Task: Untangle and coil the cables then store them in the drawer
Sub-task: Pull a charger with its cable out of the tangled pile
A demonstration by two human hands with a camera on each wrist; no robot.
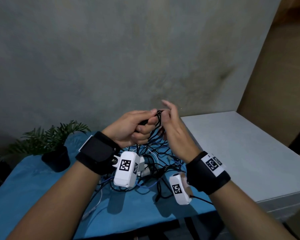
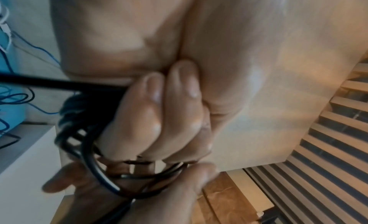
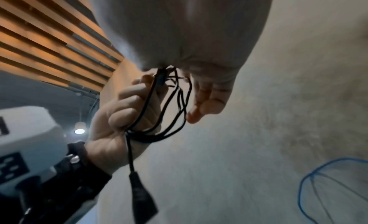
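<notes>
My left hand (image 1: 133, 127) grips a small bundle of black cable (image 1: 158, 116) loops, raised above the table. In the left wrist view its fingers (image 2: 155, 117) curl round the black loops (image 2: 95, 164). My right hand (image 1: 171, 122) meets the same loops from the right. Its thumb presses them while its fingers (image 3: 209, 101) stay loose and stretched. A black plug (image 3: 141, 200) dangles below my left hand (image 3: 123, 117). The cable runs down into a tangle of black, blue and white cables (image 1: 156, 163) on the blue tabletop (image 1: 42, 187).
A potted plant (image 1: 55, 144) stands at the table's back left. A white cabinet top (image 1: 241, 153) adjoins the table on the right. A grey wall rises right behind. A loose blue cable (image 3: 304, 188) loops in the right wrist view.
</notes>
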